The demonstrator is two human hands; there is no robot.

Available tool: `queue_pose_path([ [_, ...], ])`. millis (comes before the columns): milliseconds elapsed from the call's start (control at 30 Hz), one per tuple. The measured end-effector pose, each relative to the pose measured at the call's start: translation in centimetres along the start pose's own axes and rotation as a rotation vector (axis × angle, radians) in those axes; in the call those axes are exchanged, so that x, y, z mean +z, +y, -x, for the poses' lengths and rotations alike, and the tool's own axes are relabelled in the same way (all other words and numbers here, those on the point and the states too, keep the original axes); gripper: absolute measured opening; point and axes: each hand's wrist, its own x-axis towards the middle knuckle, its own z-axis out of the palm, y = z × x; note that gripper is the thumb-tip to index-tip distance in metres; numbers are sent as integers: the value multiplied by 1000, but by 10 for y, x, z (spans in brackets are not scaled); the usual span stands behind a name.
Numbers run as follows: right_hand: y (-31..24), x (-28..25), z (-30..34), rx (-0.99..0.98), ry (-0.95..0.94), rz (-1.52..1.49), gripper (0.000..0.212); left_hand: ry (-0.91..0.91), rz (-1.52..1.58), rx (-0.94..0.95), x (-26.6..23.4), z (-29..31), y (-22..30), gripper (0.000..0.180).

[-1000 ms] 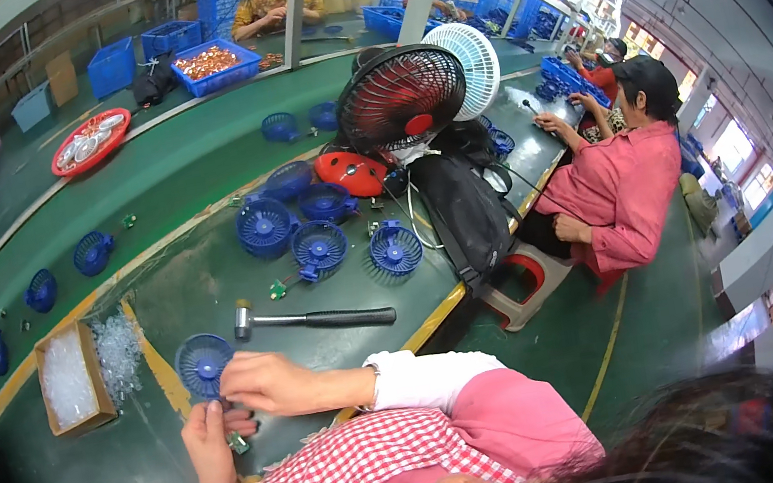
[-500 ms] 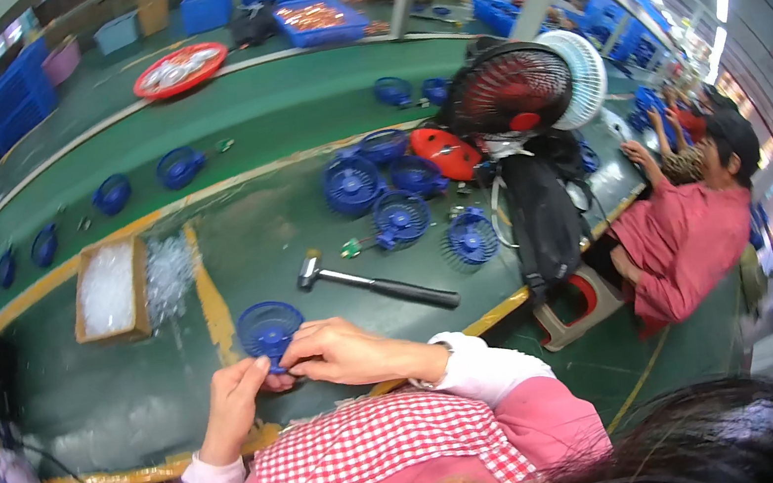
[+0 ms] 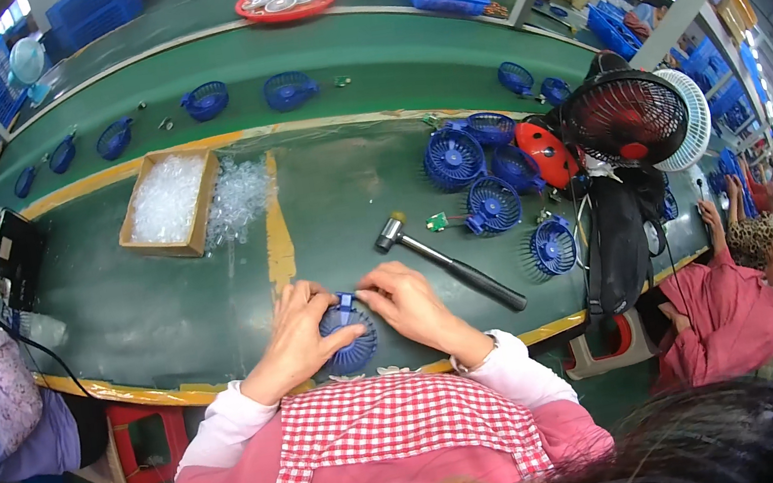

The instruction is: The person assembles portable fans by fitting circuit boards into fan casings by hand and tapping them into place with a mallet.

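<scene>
A round blue fan housing [image 3: 350, 347] with ribbed slats rests at the near edge of the green bench, its narrow neck pointing away from me. My left hand [image 3: 303, 336] is closed round its left side, the thumb lying across the slats. By the neck, my right hand [image 3: 408, 304] has its fingers bent and drawn together; what sits between the fingertips is too small to make out. A hammer [image 3: 450, 265] with a black handle lies to the right. Past it are several blue fan housings [image 3: 493, 205], one beside a small green circuit board [image 3: 437, 222].
A cardboard box [image 3: 169, 203] of clear plastic pieces stands left, with a loose pile [image 3: 238, 200] beside it. A black fan [image 3: 626, 118] and black bag [image 3: 623, 231] occupy the right. More housings [image 3: 289, 90] line the far strip. Co-workers sit at both sides.
The fan housing has been turned round: its neck pointed toward me and now points away. My right hand has shifted off to its right side. The whole view has swung left.
</scene>
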Motion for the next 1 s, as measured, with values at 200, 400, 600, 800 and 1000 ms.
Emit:
queue_pose_path([
  [200,26,-40,-1,52,175,738,26,0,164,-36,5,-5,-19,51],
  [400,-12,-38,15,27,125,350,15,-2,193,-26,4,-4,-23,50],
  [600,-21,-27,22,-161,107,354,35,47,151,-29,8,-4,-16,47],
  [800,-55,-48,22,-337,543,145,40,75,150,9,10,0,-20,47],
  [1000,-7,-26,33,-159,91,242,37,70,167,4,10,-1,-17,45],
])
